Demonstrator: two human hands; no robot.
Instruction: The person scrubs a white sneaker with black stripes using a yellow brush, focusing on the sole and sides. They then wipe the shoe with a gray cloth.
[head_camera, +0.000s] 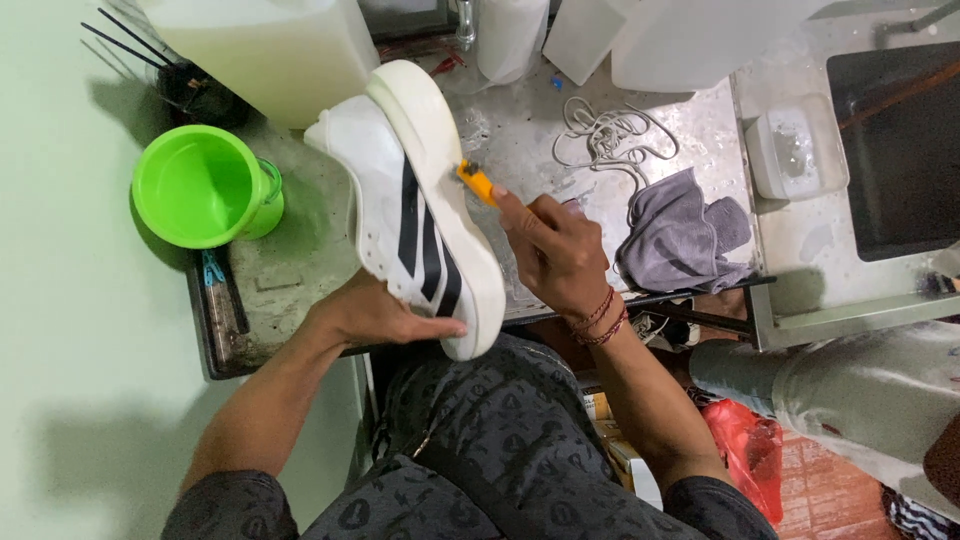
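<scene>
Two hands busy, left hand (375, 315) cupped around white sneaker (415, 215), right hand (555, 250) pinching orange brush (477, 183) against its sole

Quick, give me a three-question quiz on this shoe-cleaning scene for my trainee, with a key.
1. True or false: the left hand holds the white shoe from its upper side, sole turned toward the right hand.
2. Which colour is the handle of the brush pressed to the sole's edge? A) blue B) orange C) black
3. What lies on the metal table just right of the right hand?

Key:
1. True.
2. B, orange.
3. A crumpled grey cloth, with loose white laces behind it. The green cup stands on the other side, left of the shoe.
</scene>
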